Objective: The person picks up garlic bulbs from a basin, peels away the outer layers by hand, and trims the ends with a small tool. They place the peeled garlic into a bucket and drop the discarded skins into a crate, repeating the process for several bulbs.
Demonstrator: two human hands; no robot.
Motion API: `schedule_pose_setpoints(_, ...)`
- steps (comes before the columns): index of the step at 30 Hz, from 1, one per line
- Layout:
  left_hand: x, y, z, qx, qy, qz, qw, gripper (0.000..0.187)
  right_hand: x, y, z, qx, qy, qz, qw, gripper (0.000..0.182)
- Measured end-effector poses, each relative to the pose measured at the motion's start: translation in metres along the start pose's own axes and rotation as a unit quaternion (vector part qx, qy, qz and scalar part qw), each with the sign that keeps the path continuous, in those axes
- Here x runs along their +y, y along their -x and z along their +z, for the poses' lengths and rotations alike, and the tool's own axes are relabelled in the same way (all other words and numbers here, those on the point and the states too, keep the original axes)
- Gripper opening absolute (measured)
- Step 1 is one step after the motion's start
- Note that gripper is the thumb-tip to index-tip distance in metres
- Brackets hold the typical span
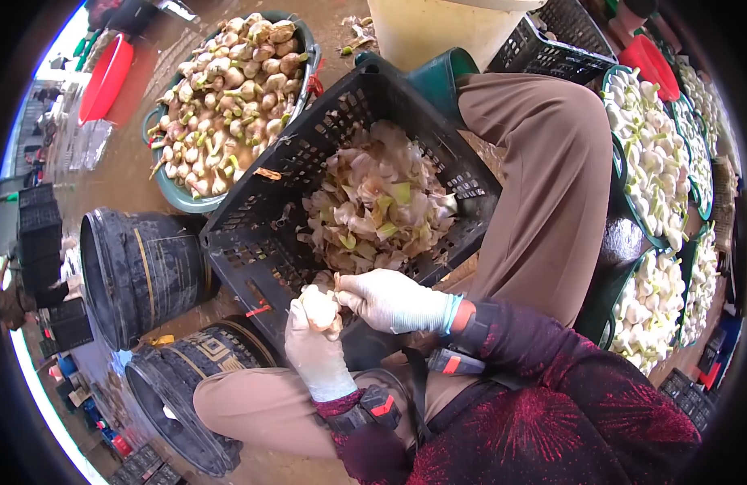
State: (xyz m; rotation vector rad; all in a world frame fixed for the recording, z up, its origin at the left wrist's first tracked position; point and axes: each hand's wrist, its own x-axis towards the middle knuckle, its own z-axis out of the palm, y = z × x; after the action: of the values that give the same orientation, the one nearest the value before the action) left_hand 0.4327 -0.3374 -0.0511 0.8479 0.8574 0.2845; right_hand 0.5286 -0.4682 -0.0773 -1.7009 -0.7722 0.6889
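Note:
My left hand (315,356), in a whitish glove, is closed around a garlic bulb (318,309) held over the near edge of a black plastic crate (256,279). My right hand (394,301), gloved too, pinches at the upper right side of the same bulb, where a bit of its skin shows by the fingertips. The fingers partly cover the bulb. Inside the crate lies a heap of peeled garlic skins (373,198), papery with some green pieces.
Beyond the crate at left, a green tub (307,69) is heaped with unpeeled garlic (236,97). Two black buckets (139,275) lie tipped at left. Green baskets of white garlic (652,153) line the right. A cream bucket (438,32) stands at the back.

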Motion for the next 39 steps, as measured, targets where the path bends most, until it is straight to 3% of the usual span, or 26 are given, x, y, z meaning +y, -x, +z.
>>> schedule_pose_setpoints(2,-0.001,-0.004,0.001,0.005,0.036,-0.025,0.999,0.042,0.0,-0.003,-0.01,-0.01,-0.039,0.017,0.999,0.026)
schedule_pose_setpoints(4,-0.002,-0.007,-0.005,-0.021,0.057,-0.034,0.998,0.043,-0.005,-0.004,-0.028,-0.057,0.079,0.079,0.992,0.027)
schedule_pose_setpoints(6,-0.004,-0.008,-0.008,-0.044,0.08,-0.044,0.995,0.044,-0.008,-0.003,-0.034,-0.019,0.118,0.053,0.991,0.028)
schedule_pose_setpoints(8,-0.005,-0.005,0.001,-0.032,0.028,-0.022,0.999,0.045,-0.008,-0.005,-0.031,0.004,0.06,-0.048,0.997,0.032)
schedule_pose_setpoints(12,-0.009,-0.007,0.009,-0.006,0.064,-0.048,0.997,0.046,-0.022,-0.006,-0.03,-0.044,0.063,0.025,0.997,0.034)
schedule_pose_setpoints(14,-0.007,-0.006,0.007,-0.054,0.075,-0.052,0.994,0.045,-0.015,-0.007,-0.024,-0.012,0.059,0.037,0.997,0.028)
schedule_pose_setpoints(16,-0.006,-0.001,0.016,-0.024,-0.012,-0.002,1.0,0.045,-0.007,-0.01,-0.026,-0.035,-0.026,0.102,0.994,0.036)
schedule_pose_setpoints(18,-0.004,-0.002,0.02,-0.029,0.032,0.007,0.999,0.045,-0.003,-0.011,-0.029,-0.027,-0.063,0.064,0.996,0.036)
schedule_pose_setpoints(20,-0.006,-0.003,0.018,-0.056,-0.065,0.032,0.996,0.065,-0.007,-0.012,-0.032,-0.059,-0.081,0.095,0.99,0.035)
schedule_pose_setpoints(21,-0.007,-0.002,0.016,-0.053,-0.065,0.028,0.996,0.065,-0.004,-0.012,-0.029,-0.036,-0.152,0.116,0.981,0.033)
schedule_pose_setpoints(24,-0.004,-0.002,0.008,-0.086,-0.122,0.043,0.988,0.063,0.004,-0.012,-0.028,-0.074,-0.347,0.234,0.905,0.029)
schedule_pose_setpoints(25,-0.005,-0.002,0.007,-0.109,-0.086,0.067,0.988,0.063,0.003,-0.012,-0.031,-0.075,-0.346,0.236,0.905,0.029)
schedule_pose_setpoints(27,-0.008,-0.003,0.011,-0.118,-0.08,0.106,0.984,0.066,0.001,-0.013,-0.034,-0.063,-0.449,0.297,0.84,0.03)
schedule_pose_setpoints(28,-0.008,-0.003,0.015,-0.127,-0.074,0.145,0.978,0.069,0.004,-0.014,-0.031,-0.064,-0.448,0.298,0.84,0.03)
schedule_pose_setpoints(31,-0.001,-0.005,0.029,-0.096,-0.063,0.091,0.989,0.064,0.008,-0.02,-0.017,0.009,-0.393,0.173,0.903,0.032)
schedule_pose_setpoints(32,0.0,-0.005,0.03,-0.095,-0.048,0.059,0.993,0.062,0.003,-0.021,-0.018,0.007,-0.392,0.175,0.903,0.032)
schedule_pose_setpoints(34,-0.006,-0.004,0.021,-0.059,-0.078,0.046,0.994,0.055,-0.009,-0.021,-0.023,-0.029,-0.177,0.166,0.97,0.03)
schedule_pose_setpoints(35,-0.012,-0.01,0.008,-0.063,-0.053,0.037,0.996,0.053,-0.008,-0.019,-0.021,-0.019,-0.144,0.14,0.979,0.029)
schedule_pose_setpoints(36,-0.016,-0.013,0.0,-0.069,-0.027,0.03,0.997,0.052,-0.006,-0.019,-0.017,-0.021,-0.14,0.137,0.98,0.029)
schedule_pose_setpoints(39,-0.01,-0.006,0.003,-0.08,0.114,0.024,0.99,0.046,-0.01,-0.026,-0.016,0.075,-0.346,0.212,0.911,0.02)
